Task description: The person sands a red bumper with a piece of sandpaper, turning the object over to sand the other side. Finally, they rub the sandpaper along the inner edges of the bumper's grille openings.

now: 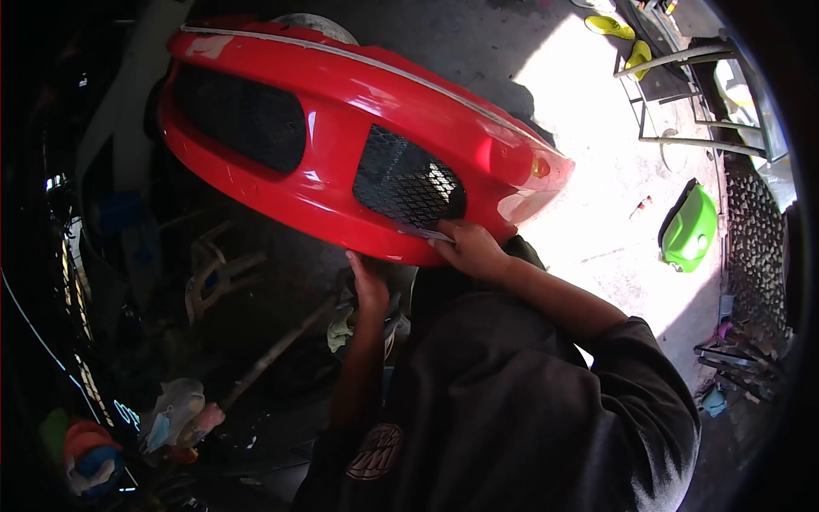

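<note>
A glossy red car bumper (333, 196) lies tilted across the upper middle of the head view, with bare pale patches at both ends. Black wire mesh (409, 179) fills its right opening. My right hand (474, 250) is closed on a thin, flat grey piece (424, 233), pressed to the bumper's near edge below the mesh; whether it is sandpaper or a blade I cannot make out. Under that same edge, further left, my left hand (368, 288) holds the bumper from below, one digit stretched along it and the other fingers partly hidden.
Beyond the bumper's right end is a sunlit concrete floor (597, 188). A bright green molded part (691, 229) lies there, near a metal frame (699, 141) and yellow shoes (609, 26). Left, in shadow, are a plastic chair (213, 269) and a long pole (277, 350).
</note>
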`<state>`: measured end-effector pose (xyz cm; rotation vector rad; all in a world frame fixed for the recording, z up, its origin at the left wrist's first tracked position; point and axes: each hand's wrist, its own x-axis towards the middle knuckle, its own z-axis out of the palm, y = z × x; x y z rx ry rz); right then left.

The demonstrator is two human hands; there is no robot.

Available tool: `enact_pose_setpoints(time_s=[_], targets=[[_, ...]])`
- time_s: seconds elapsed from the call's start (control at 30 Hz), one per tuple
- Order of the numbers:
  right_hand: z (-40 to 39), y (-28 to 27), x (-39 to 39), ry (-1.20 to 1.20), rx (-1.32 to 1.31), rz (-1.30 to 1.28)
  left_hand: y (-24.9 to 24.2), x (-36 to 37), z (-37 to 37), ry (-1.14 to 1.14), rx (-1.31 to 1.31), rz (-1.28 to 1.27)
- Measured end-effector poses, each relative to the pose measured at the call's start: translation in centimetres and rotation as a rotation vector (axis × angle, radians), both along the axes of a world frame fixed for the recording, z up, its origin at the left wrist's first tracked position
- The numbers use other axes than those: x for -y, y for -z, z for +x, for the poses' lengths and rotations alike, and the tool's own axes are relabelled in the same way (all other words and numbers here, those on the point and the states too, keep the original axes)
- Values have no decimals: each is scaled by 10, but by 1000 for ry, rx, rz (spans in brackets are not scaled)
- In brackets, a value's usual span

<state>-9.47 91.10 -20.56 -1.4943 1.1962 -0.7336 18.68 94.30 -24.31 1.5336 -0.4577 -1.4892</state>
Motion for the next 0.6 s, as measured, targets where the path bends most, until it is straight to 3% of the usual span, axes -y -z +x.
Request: enact_pose_setpoints(time_s=[0.13, 0.23, 0.37, 0.43, 0.6], targets=[[-5, -13, 2, 5, -16, 81, -7, 2, -16, -28, -62, 12], [5, 4, -3, 41, 67, -56, -11, 2, -20, -59, -19, 40], [-1, -5, 0, 11, 40, 101, -11, 2, -18, -65, 9, 46], [-4, -14, 2, 18, 81, 188, 1, 2, -4, -109, -57, 61], [2, 1, -1, -38, 147, 105, 24, 9, 21, -163, -99, 100]])
